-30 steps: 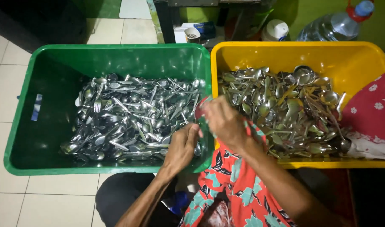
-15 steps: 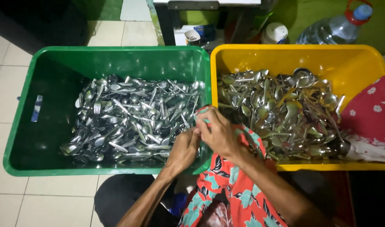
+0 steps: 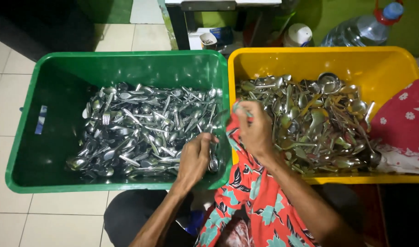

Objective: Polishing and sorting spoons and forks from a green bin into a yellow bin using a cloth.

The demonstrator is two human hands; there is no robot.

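A green bin (image 3: 49,73) holds a heap of steel spoons and forks (image 3: 140,128). Beside it, a yellow bin (image 3: 383,64) holds another heap of cutlery (image 3: 310,119). My left hand (image 3: 195,158) is over the green bin's near right corner, fingers curled on a spoon (image 3: 213,161) that hangs bowl down. Over the yellow bin's near left corner, my right hand (image 3: 255,130) grips a fold of the red floral cloth (image 3: 250,192), which runs from my lap up into the hand.
A red cloth with white flowers (image 3: 404,123) drapes over the yellow bin's right rim. Behind the bins stand a large water bottle (image 3: 356,29), a white-lidded jar (image 3: 299,34) and a dark table leg (image 3: 177,27). The floor is pale tile (image 3: 8,105).
My hands have come apart. The right hand moved up and right with the cloth, over the yellow bin. The left hand stays low at the green bin with the spoon.
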